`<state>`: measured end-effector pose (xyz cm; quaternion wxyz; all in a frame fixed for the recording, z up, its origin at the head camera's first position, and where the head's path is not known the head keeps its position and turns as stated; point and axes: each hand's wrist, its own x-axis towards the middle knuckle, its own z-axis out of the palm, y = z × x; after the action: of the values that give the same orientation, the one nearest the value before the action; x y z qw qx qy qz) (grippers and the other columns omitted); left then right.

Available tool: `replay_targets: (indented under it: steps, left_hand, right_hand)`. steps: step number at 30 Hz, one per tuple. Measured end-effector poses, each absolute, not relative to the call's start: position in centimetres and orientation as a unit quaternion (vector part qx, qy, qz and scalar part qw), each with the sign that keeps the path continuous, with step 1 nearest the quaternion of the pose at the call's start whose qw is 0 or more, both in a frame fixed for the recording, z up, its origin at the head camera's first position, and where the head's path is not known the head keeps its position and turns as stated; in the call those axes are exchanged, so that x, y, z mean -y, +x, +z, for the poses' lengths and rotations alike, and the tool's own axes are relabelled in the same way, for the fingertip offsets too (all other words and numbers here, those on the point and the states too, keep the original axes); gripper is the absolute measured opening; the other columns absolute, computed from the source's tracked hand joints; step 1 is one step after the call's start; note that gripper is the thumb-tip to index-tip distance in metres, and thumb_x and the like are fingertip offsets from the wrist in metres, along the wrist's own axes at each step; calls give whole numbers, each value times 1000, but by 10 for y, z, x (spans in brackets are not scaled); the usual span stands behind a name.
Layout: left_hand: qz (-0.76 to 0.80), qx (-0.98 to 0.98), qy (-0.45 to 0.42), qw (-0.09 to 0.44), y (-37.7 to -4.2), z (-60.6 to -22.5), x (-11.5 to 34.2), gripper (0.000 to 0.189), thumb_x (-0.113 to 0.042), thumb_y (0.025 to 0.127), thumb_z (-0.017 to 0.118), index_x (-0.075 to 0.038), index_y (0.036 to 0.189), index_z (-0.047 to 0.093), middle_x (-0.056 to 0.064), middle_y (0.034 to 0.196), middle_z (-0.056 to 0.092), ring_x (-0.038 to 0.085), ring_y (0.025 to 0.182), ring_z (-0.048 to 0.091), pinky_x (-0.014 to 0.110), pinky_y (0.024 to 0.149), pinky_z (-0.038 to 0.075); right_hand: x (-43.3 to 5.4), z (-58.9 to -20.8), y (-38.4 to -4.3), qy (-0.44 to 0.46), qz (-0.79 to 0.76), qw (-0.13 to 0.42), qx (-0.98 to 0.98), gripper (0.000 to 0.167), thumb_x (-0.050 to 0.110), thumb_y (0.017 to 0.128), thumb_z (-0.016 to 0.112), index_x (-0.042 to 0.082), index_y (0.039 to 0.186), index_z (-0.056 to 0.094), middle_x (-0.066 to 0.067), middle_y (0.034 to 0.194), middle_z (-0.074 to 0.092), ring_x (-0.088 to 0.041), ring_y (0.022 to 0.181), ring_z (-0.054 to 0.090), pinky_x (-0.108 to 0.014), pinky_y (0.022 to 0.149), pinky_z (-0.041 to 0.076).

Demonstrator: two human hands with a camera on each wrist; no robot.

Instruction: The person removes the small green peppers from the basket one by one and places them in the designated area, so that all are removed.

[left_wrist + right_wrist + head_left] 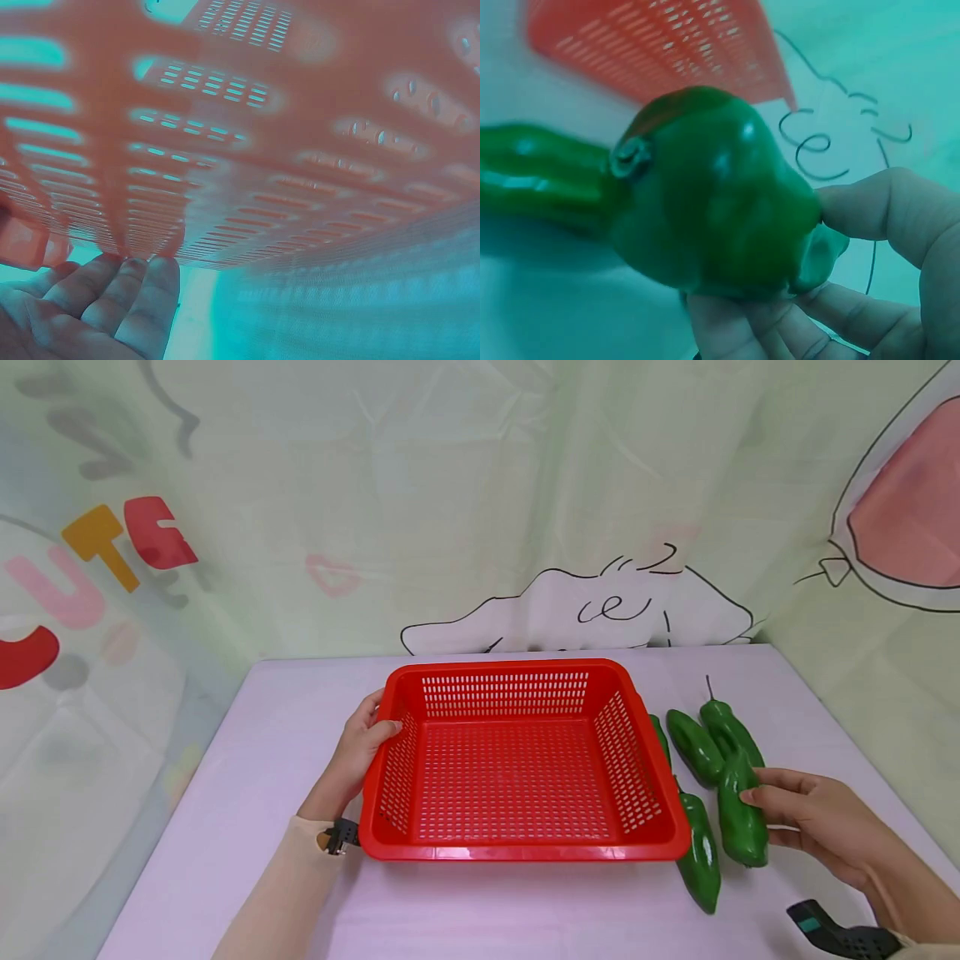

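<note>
A red plastic basket with slotted walls is tilted toward the head camera, and its inside shows no contents. My left hand grips its left rim, thumb over the edge; in the left wrist view the fingers lie against the basket's slotted underside. My right hand pinches a green pepper between thumb and fingers. In the right wrist view that pepper fills the middle, with another green pepper behind it at the left.
Right of the basket are more green peppers, one with a long stem. Another pepper lies by the basket's front right corner, and one is partly hidden behind its right rim. A pale tablecloth covers the table; printed cloth hangs behind.
</note>
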<state>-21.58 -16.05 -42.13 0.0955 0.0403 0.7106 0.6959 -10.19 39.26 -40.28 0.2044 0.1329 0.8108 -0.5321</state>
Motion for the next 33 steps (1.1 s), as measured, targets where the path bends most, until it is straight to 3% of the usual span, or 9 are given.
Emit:
replay_targets:
  steps: [18,33]
  left_hand:
    - [695,-711,43,96,-215,-420,161,62,-10,104,54,-16,161,30,16,151,52,47,123,62,49,88,62]
    - [699,-707,39,94,-215,-420,160,62,-10,104,54,-20,160,31,13,151,53,47,124,62,48,86,63]
  right_hand:
    - [-394,-429,-88,175,-519,231,-804,72,26,103,60,-24,147,31,-4,113,72,-15,91,70,-35,82,64]
    - [-383,-439,-89,185,-469,216,-836,75,32,101,66,-25,141,38,-20,114,70,-17,88,70,-37,79,66]
